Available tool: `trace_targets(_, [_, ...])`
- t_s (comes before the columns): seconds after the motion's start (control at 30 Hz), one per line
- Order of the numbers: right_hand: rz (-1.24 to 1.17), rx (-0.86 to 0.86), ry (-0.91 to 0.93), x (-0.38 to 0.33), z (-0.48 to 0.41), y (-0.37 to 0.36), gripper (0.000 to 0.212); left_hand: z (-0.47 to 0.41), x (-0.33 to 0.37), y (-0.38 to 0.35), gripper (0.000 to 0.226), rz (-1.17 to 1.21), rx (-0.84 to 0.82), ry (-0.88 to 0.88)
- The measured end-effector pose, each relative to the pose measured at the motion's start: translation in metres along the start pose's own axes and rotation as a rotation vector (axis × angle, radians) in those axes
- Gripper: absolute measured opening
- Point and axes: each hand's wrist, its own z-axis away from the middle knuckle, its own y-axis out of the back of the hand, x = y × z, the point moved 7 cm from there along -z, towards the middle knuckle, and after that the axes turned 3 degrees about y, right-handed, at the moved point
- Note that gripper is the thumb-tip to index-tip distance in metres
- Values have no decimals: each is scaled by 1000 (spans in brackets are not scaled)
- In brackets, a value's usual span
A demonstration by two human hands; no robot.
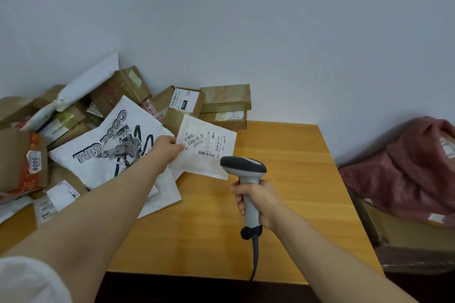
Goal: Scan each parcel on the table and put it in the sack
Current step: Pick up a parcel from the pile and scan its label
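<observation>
At the lower left corner my white sleeve (27, 280) shows, and above it, on the left of the frame, a heap of parcels (69, 118) lies against the wall, brown boxes and pale bags mixed. Leaning on that heap is a big white bag printed COOL GIRL (98, 152). My left hand (167, 149) reaches across it to the middle of the frame, fingers curled under and thumb on top, pinching the left edge of a flat white parcel (209, 162). The parcel is close to square, so I can't name a long axis. It lies label up and tilted, one corner toward the upper left, with the print upside down or sideways to me and the barcode strip near its lower right edge. Whether it is lifted clear of the bag beneath I cannot tell. Behind it, stacked cardboard boxes (225, 98) stand against the wall. Just below the barcode is the scanner (246, 170), dark head aimed to the upper left at the label, its grey handle running nearly straight up and down the frame, and a cable (254, 258) trails toward the bottom edge. My right hand (261, 202) is wrapped tight round that handle. Under both lies the wooden table (295, 179). At the far right the reddish sack (406, 170) slumps over a cardboard box (406, 231), well apart from the parcel.
</observation>
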Motion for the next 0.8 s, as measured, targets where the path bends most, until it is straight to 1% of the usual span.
trace_targets(0.27, [-71,13,-20,-4,3,3,19,4,6,-11,33,18,-18,14])
trace_targets(0.8, [-55,54,-7,-6,4,6,20,3,9,-19,34,40,-68,8])
